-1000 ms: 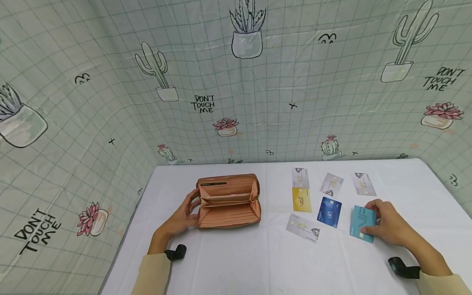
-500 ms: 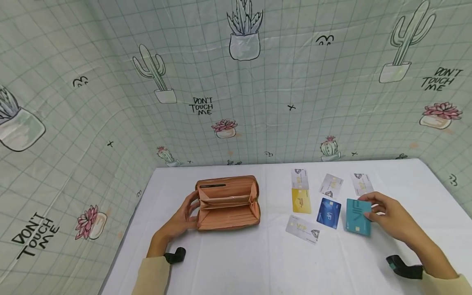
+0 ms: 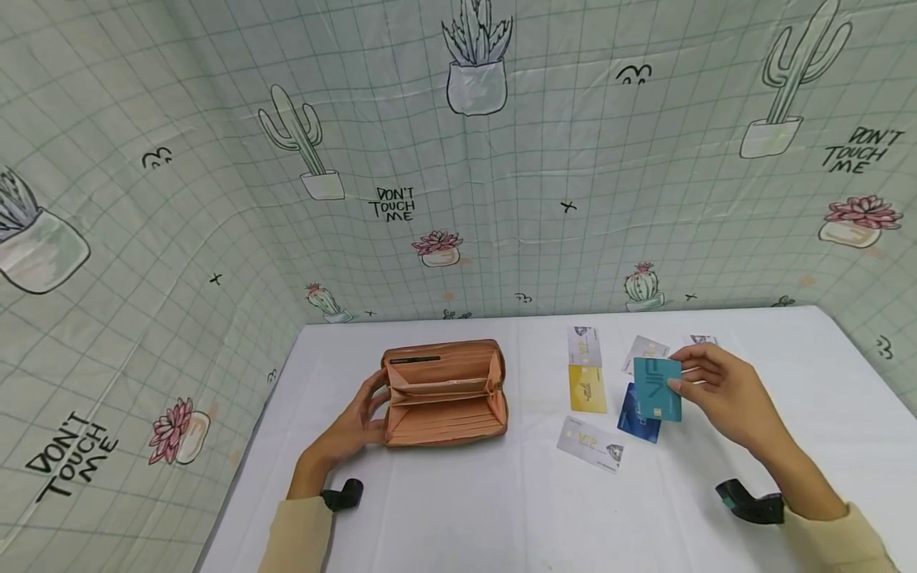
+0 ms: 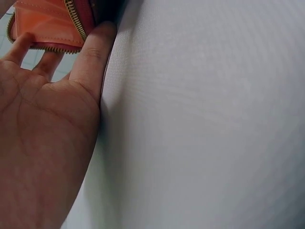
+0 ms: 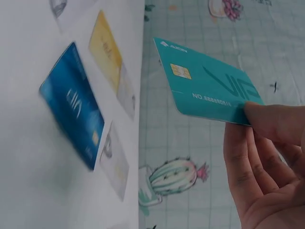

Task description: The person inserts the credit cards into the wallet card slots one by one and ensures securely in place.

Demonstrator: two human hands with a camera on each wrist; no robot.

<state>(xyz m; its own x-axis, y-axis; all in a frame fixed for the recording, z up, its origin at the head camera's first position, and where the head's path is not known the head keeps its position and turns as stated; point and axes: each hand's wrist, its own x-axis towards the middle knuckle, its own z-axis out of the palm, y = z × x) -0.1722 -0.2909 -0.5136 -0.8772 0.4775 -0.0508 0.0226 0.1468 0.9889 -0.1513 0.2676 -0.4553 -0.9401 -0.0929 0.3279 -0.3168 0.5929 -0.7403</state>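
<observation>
The teal VIP card (image 3: 655, 388) is pinched between thumb and fingers of my right hand (image 3: 727, 394). In the right wrist view the card (image 5: 205, 86) hangs above the white table, its chip and number facing the camera. From the head it overlaps the blue card (image 3: 637, 418) lying below. A tan zip wallet (image 3: 446, 430) stands unzipped and spread at the left, its pockets showing. My left hand (image 3: 351, 422) holds the wallet's left side, fingers toward the back and thumb at the front corner. In the left wrist view the thumb (image 4: 90, 59) lies low along the brass zip.
On the white table (image 3: 458, 509) lie a yellow card (image 3: 587, 390), a silver card (image 3: 591, 444) in front, and more silver cards behind, one (image 3: 583, 344) touching the yellow one. A patterned cloth (image 3: 530, 159) rises behind the table's back edge.
My right hand has lifted the teal card off the table and carried it left, over the blue card. The left hand and the wallet have stayed in place.
</observation>
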